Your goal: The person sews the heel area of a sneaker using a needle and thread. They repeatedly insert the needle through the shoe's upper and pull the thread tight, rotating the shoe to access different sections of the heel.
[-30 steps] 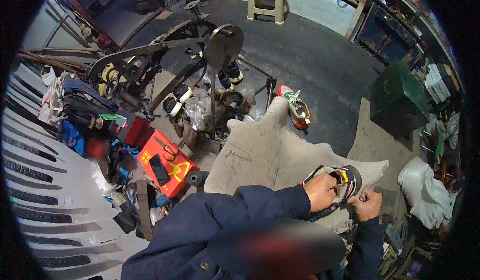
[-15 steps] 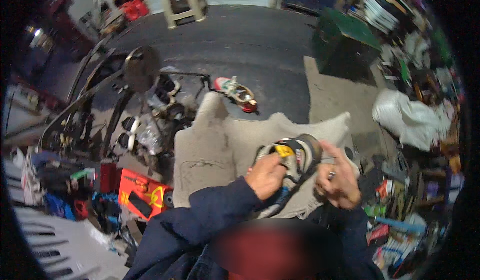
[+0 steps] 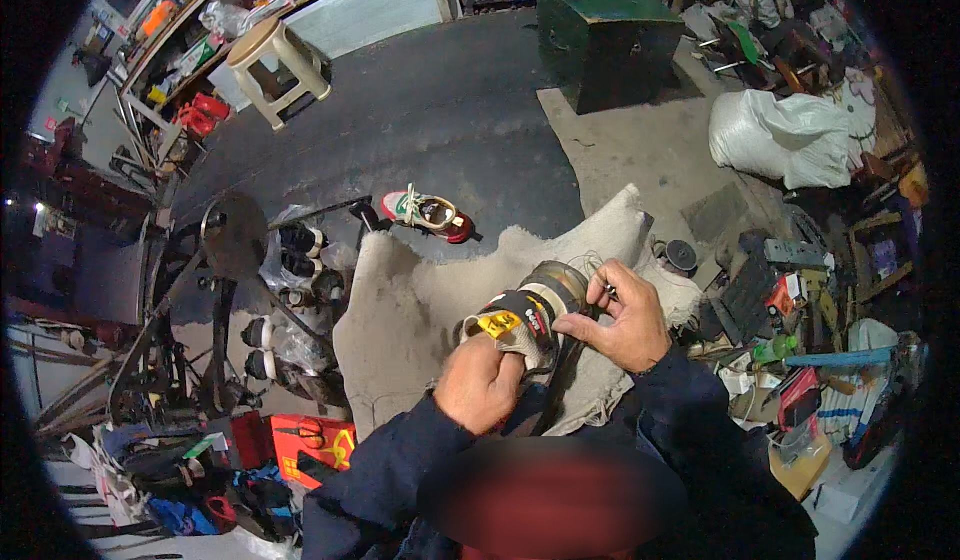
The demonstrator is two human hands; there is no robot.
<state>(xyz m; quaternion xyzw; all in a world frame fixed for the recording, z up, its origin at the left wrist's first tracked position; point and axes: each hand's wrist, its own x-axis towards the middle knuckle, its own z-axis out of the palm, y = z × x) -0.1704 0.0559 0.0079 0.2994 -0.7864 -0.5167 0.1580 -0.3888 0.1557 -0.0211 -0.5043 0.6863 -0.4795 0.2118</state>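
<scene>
My left hand (image 3: 480, 380) grips a black and cream shoe (image 3: 535, 305) with a yellow tab, its fingers partly hidden inside the opening. My right hand (image 3: 625, 325) bends round the sole's edge, thumb against the shoe's side; its fingertips close on a small dark item I cannot make out. Fine loops of thread (image 3: 583, 263) stand out from that edge. Beneath them a beige cloth (image 3: 390, 310) is draped. Beyond it on the floor lies a red, white and green sneaker (image 3: 425, 215).
An iron machine (image 3: 230, 240) with shoes beside it stands left. A plastic stool (image 3: 285, 80), green box (image 3: 605, 35) and white sack (image 3: 780, 140) are further out. Tools and clutter (image 3: 800, 390) crowd the right; scissors (image 3: 305, 432) lie on an orange box (image 3: 330, 440) lower left.
The view has swung toward the right. My right hand has gone from loosely raised fingers to bent, closed ones at the sole's edge. The shoe has shifted, my left hand still in it.
</scene>
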